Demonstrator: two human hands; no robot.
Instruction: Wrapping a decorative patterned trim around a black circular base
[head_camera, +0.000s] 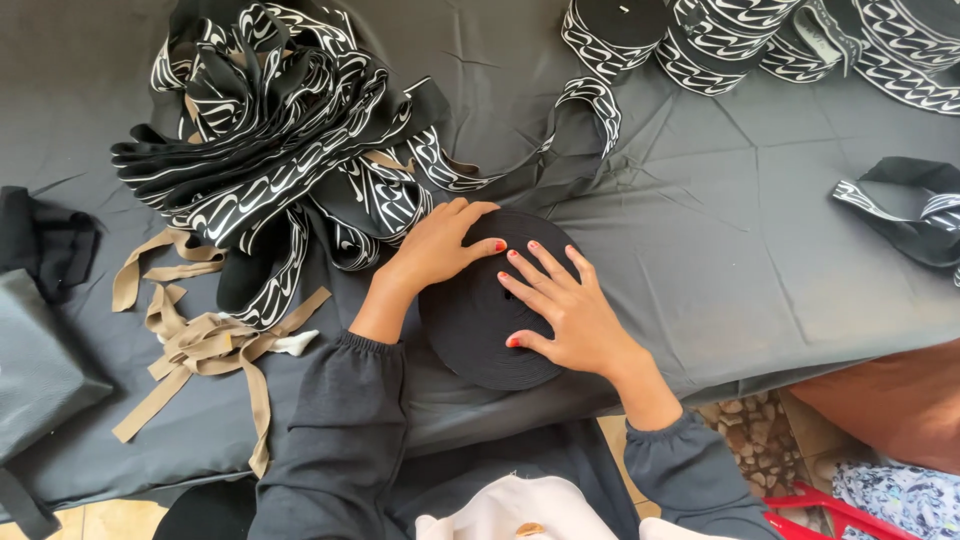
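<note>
A flat round roll of black elastic band (470, 320) lies near the table's front edge. My left hand (440, 245) rests on its far left side, fingers together and curved over the rim. My right hand (565, 310) lies flat on top of the roll with fingers spread. A strip of black band with white curved markings (590, 100) runs from the roll's far side toward the back. Neither hand grips anything.
A big loose heap of black-and-white patterned band (270, 140) fills the back left. Tan strips (200, 340) lie at the left. Several wound patterned rolls (700, 40) stand at the back right. Another patterned piece (900, 205) lies at the right edge of the grey tablecloth (740, 250).
</note>
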